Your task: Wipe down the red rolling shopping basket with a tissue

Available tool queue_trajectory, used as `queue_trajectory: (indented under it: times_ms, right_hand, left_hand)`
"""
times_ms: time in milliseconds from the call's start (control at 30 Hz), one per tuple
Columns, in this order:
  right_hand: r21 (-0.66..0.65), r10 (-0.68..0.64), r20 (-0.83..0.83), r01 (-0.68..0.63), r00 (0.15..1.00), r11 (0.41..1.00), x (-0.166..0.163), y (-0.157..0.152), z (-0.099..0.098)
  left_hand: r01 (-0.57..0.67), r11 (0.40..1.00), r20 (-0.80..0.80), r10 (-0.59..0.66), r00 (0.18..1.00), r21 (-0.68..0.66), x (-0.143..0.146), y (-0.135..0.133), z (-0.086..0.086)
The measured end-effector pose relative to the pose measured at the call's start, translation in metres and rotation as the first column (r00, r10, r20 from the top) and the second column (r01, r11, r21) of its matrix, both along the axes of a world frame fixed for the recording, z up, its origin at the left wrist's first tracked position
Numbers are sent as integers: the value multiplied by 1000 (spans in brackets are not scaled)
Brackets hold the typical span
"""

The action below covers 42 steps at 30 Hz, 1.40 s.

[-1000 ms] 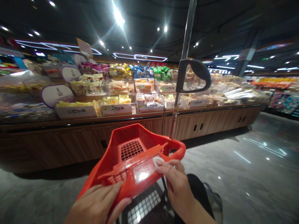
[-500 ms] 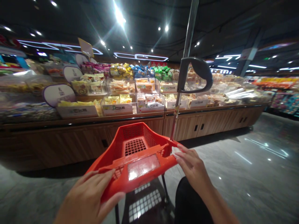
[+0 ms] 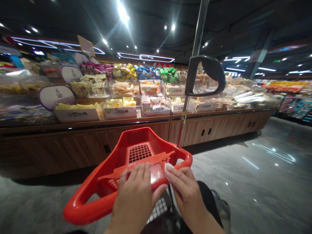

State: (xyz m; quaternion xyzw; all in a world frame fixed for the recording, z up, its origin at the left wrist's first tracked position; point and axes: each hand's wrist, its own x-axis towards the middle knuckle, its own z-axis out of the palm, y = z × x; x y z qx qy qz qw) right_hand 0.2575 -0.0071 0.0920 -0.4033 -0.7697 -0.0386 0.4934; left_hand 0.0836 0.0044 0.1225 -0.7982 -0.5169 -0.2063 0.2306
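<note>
A red plastic shopping basket (image 3: 114, 169) stands tilted in front of me, its mesh bottom showing. My left hand (image 3: 135, 195) grips its near rim, fingers laid over the glossy panel (image 3: 156, 172) and thumb under the edge. My right hand (image 3: 186, 191) presses a small white wipe (image 3: 168, 167) against the right end of that panel with its fingertips. A grey pull handle (image 3: 207, 76) on a metal pole (image 3: 192, 68) rises from the basket's far right corner.
A long wooden display counter (image 3: 146, 133) with clear bins of packaged snacks (image 3: 124, 94) runs across the back. Polished grey floor (image 3: 255, 182) spreads to the right. More shelves (image 3: 292, 97) stand at the far right. A dark mesh surface (image 3: 158, 208) lies under the basket.
My left hand has moved from the basket's lower left edge up onto the panel rim. My right hand swung out to the right corner, then came back to the panel with the wipe.
</note>
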Motion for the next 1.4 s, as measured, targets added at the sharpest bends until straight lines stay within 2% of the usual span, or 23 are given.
queue_trajectory:
  times_ms: [67, 200, 267, 367, 533, 667, 833, 933, 1133, 1233, 1400]
  right_hand:
    - [7, -28, -14, 28, 1000, 1000, 9, 4, 0]
    - [-19, -199, -81, 198, 977, 980, 40, 16, 1]
    - [-41, -245, -107, 241, 964, 970, 46, 18, 1]
    - [-30, -208, -114, 206, 971, 978, 31, 11, 1]
    - [-30, -101, 0, 101, 995, 994, 3, -7, 0]
    - [-58, -149, 20, 150, 989, 987, 23, -2, 0]
    - [-123, -220, -105, 207, 970, 971, 52, 16, 1]
    - [-116, -140, -135, 125, 981, 985, 48, 11, 1]
    - [-72, 78, -25, -80, 997, 994, 37, -4, 3]
    - [-67, 107, -4, -107, 994, 992, 48, 12, 7]
    - [-164, 169, -65, -177, 983, 970, 68, 55, 1]
  left_hand:
    - [16, 1000, 2, -16, 1000, 1, -8, 0, 1]
    - [23, 999, -2, -23, 1000, 29, -15, 1, 3]
    - [27, 999, -6, -27, 1000, 31, -16, 0, 3]
    - [43, 999, -1, -43, 999, 32, -18, 0, 4]
    - [69, 996, -2, -69, 998, 47, -29, -1, 3]
    - [74, 997, 1, -74, 997, 25, -37, 2, 3]
    - [94, 996, 6, -94, 996, 12, -42, 9, 1]
    - [100, 995, 12, -100, 995, 19, -46, 13, 1]
    - [157, 987, 6, -157, 988, 39, -59, 18, 1]
    - [195, 979, -16, -195, 981, 57, -67, 22, 1]
    - [249, 967, -28, -248, 968, 52, -84, 34, 1]
